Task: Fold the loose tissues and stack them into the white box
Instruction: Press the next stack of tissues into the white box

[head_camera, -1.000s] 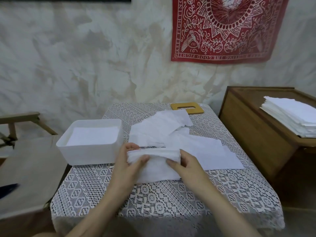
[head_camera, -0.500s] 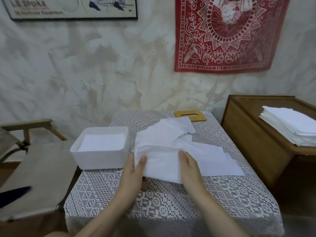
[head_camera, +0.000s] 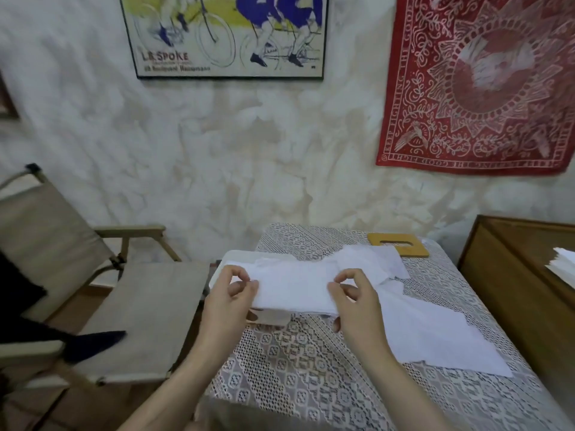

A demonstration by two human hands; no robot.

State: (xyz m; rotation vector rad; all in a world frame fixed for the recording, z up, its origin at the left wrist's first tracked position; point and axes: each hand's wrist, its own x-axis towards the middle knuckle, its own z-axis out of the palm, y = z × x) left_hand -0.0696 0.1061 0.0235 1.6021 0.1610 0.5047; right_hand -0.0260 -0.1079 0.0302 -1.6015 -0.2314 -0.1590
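I hold a folded white tissue (head_camera: 295, 286) in the air with both hands, right over the white box (head_camera: 238, 255), which it mostly hides. My left hand (head_camera: 228, 298) pinches the tissue's left end and my right hand (head_camera: 354, 301) pinches its right end. Only the box's far rim and a bit of its near wall show. Loose white tissues (head_camera: 426, 331) lie spread on the lace-covered table (head_camera: 311, 368) to the right of my hands.
A wooden lid with a slot (head_camera: 398, 244) lies at the table's far edge. A wooden cabinet (head_camera: 513, 275) on the right bears a stack of white sheets (head_camera: 563, 264). A beige folding chair (head_camera: 124, 306) stands left of the table, touching it.
Both hands lifted the folded tissue off the table and carried it left, over the box. The view swung up and to the left.
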